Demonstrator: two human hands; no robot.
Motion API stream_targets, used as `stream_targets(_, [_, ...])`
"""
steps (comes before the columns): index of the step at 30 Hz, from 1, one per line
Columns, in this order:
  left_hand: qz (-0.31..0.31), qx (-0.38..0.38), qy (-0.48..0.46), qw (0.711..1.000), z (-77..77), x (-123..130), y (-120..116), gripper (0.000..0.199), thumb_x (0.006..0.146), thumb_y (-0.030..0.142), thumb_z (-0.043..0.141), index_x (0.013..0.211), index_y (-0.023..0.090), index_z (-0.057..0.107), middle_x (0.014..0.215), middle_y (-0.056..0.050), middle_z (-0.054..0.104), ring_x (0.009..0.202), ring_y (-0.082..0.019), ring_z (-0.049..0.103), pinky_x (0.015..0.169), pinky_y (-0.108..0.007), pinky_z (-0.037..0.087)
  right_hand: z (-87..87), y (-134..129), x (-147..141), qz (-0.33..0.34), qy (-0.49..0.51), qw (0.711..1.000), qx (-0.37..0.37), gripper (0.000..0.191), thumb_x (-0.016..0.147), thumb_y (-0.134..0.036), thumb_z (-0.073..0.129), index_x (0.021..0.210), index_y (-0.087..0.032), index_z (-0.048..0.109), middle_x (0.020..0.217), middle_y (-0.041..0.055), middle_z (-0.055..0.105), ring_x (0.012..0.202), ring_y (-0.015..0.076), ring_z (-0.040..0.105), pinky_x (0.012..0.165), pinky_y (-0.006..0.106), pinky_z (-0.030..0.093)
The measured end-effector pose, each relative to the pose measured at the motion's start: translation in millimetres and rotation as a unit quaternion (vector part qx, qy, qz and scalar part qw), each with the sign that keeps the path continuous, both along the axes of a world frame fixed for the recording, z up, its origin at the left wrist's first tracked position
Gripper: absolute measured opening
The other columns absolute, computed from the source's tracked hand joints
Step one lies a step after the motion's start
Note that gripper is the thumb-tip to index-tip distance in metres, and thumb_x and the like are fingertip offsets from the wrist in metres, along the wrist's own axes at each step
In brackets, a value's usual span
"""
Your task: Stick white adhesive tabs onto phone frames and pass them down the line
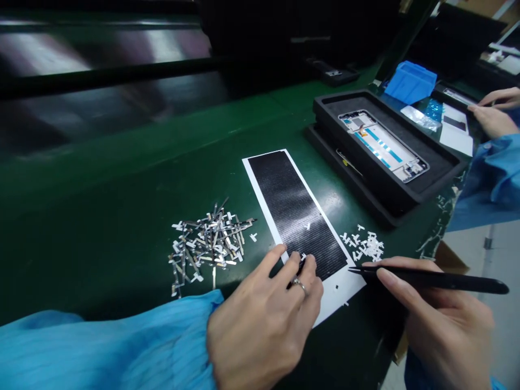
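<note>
A long white-bordered sheet bearing a black ribbed panel lies slantwise on the green table. Bent over its lower left edge, my left hand presses its fingertips close together on the panel. A tiny white tab shows between those fingertips; whatever else they hold is hidden, as is the thumb. My right hand grips black tweezers, whose points reach the sheet's lower right edge. Left of the sheet is a heap of thin metallic strips with white tabs. Small white T-shaped pieces are piled right of it.
A black foam tray holding a phone frame sits at the back right, stacked on another tray. Beyond it are a blue bin and another person's hands. The table's edge runs along the right.
</note>
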State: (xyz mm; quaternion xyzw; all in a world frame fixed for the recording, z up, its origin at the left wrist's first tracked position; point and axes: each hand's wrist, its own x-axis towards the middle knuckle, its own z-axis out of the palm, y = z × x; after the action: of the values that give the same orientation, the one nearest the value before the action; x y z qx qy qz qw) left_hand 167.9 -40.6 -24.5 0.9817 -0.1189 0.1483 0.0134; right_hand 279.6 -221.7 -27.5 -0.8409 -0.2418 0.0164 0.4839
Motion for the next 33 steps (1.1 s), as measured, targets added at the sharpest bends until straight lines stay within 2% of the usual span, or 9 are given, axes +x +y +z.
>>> stream_targets(4, [-0.009, -0.002, 0.008, 1.0, -3.1, -2, 3, 0.036, 0.095, 0.01, 0.027, 0.107, 0.015, 0.06, 0.117, -0.006, 0.064, 0.105, -0.022, 0.058, 0.101, -0.039, 0.029, -0.1, 2, -5, 0.034, 0.002, 0.999, 0.009, 0.004, 0.081, -0.029, 0.066, 0.083, -0.029, 0.069, 0.08, -0.0086, 0.069, 0.072, 0.0079, 0.065, 0.065, 0.004, 0.048])
stream_targets(9, [-0.005, -0.023, 0.019, 1.0, -2.7, -6, 5, 0.037, 0.096, 0.013, 0.026, 0.107, 0.015, 0.061, 0.119, -0.006, 0.063, 0.109, -0.02, 0.057, 0.102, -0.037, 0.029, -1.1, 11, -13, 0.086, 0.059, 0.994, 0.026, 0.006, 0.082, -0.026, 0.064, 0.085, -0.03, 0.068, 0.081, -0.0085, 0.069, 0.071, 0.0084, 0.065, 0.063, 0.005, 0.049])
stream_targets(15, [0.009, -0.043, 0.026, 0.999, 0.2, -7, 4, 0.035, 0.095, 0.014, 0.03, 0.106, 0.019, 0.064, 0.123, 0.0, 0.061, 0.113, -0.019, 0.053, 0.103, -0.037, 0.029, -0.2, 15, -15, 0.115, 0.059, 0.991, 0.018, 0.005, 0.084, -0.027, 0.063, 0.085, -0.029, 0.067, 0.079, -0.0075, 0.067, 0.07, 0.0084, 0.064, 0.062, 0.005, 0.049])
stream_targets(21, [-0.008, -0.048, 0.019, 0.999, -2.3, -9, 4, 0.038, 0.096, 0.013, 0.027, 0.107, 0.018, 0.063, 0.122, -0.001, 0.062, 0.115, -0.021, 0.052, 0.104, -0.04, 0.026, 0.5, 0, -3, 0.069, -0.06, 0.996, -0.013, 0.012, 0.082, -0.024, 0.065, 0.091, -0.032, 0.067, 0.085, -0.011, 0.069, 0.075, 0.0075, 0.066, 0.072, 0.003, 0.048])
stream_targets(24, [-0.002, -0.057, 0.017, 0.998, -3.9, -10, 3, 0.041, 0.096, 0.011, 0.023, 0.108, 0.017, 0.062, 0.121, -0.002, 0.062, 0.115, -0.022, 0.052, 0.105, -0.041, 0.024, -1.3, -6, 3, 0.047, -0.101, 0.993, -0.022, 0.014, 0.083, -0.023, 0.064, 0.092, -0.033, 0.066, 0.086, -0.0124, 0.069, 0.073, 0.0062, 0.065, 0.071, 0.002, 0.048])
stream_targets(29, [0.002, -0.068, 0.009, 0.998, -6.9, -11, 2, 0.041, 0.095, 0.011, 0.024, 0.108, 0.017, 0.062, 0.123, -0.003, 0.061, 0.116, -0.023, 0.052, 0.106, -0.041, 0.021, -1.4, -3, 0, 0.048, -0.101, 0.994, -0.022, 0.01, 0.083, -0.024, 0.064, 0.089, -0.031, 0.066, 0.085, -0.0117, 0.069, 0.073, 0.007, 0.066, 0.069, 0.004, 0.049])
stream_targets(33, [0.012, -0.088, -0.035, 0.995, -10.2, -10, 2, 0.044, 0.096, 0.012, 0.02, 0.104, 0.019, 0.063, 0.121, -0.003, 0.061, 0.108, -0.02, 0.055, 0.103, -0.038, 0.026, 1.5, 10, -9, 0.072, -0.058, 0.996, -0.021, 0.006, 0.081, -0.026, 0.065, 0.085, -0.03, 0.068, 0.082, -0.0106, 0.069, 0.07, 0.0085, 0.066, 0.066, 0.005, 0.05])
